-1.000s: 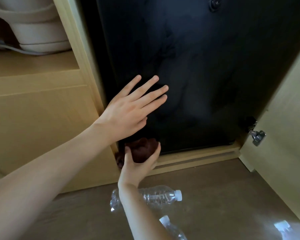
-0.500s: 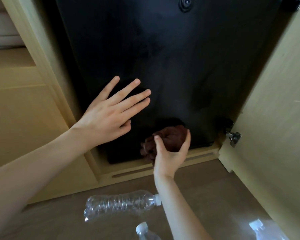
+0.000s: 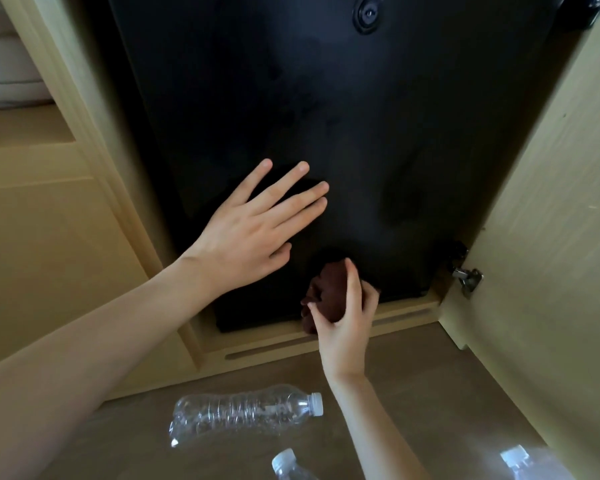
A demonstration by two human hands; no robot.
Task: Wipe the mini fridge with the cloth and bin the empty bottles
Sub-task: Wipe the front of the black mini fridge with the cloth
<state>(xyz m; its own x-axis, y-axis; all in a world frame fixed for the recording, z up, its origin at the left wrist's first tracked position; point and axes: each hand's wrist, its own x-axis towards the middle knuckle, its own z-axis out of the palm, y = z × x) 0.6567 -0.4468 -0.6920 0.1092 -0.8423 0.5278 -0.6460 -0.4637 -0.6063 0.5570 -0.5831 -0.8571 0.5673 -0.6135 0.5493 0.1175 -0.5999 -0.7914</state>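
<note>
- Head view: the right hand (image 3: 343, 323) is closed around a bunched dark red cloth (image 3: 328, 292), thumb on one side and fingers on the other, pressing it against the bottom edge of the black mini fridge (image 3: 326, 116) door.
- The left hand (image 3: 253, 230) is open, fingers spread and flat against the fridge door, just up and to the left of the right hand; it grips nothing and seems to be steadying the door.
- Above both hands the door runs up to a round lock (image 3: 367, 12) near the top; faint smears catch the light on the upper part, so I cannot tell how much of it has been wiped.
- The fridge sits inside a pale wooden cabinet (image 3: 66, 237), whose open door (image 3: 551, 220) stands to the right of the right hand, with a metal hinge (image 3: 466, 278) near its lower corner.
- Below the hands, on the floor (image 3: 430, 393), lies a clear empty bottle (image 3: 246, 414) on its side with a white cap, close beside the right wrist.
- A second bottle cap (image 3: 284, 460) and a third bottle (image 3: 530, 464) show at the bottom edge, partly cut off.
- Judged from this, wiping is under way at the lowest part of the door, while binning has not begun: all the visible bottles are on the floor and no bin is in view.
</note>
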